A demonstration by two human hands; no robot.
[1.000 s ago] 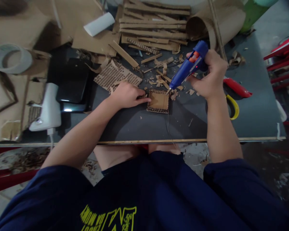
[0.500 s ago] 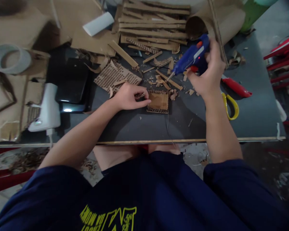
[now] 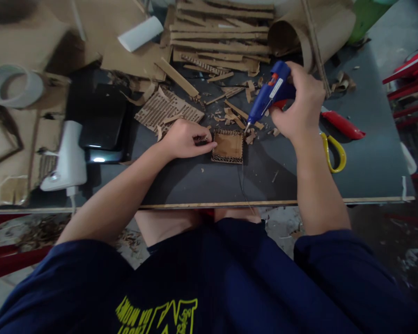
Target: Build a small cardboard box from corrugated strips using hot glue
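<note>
A small square cardboard tray with raised corrugated edges lies flat on the dark tabletop. My left hand pinches its left edge between thumb and fingers. In my right hand is a blue hot glue gun, gripped by the handle and tilted down to the left. Its metal nozzle is at the tray's upper right corner; whether it touches, I cannot tell. A thin strand hangs from the tray's right side towards the table edge. Torn cardboard scraps lie just behind the tray.
Cardboard strips are piled at the back, near a cardboard tube. Yellow-handled scissors and a red-handled tool lie right of my right arm. Leftward are a peeled corrugated piece, a black device, a white adapter and a tape roll.
My right hand has brought the glue gun down and slightly left, so its nozzle now meets the tray's upper right corner in view. My left hand stays at the tray's left edge.
</note>
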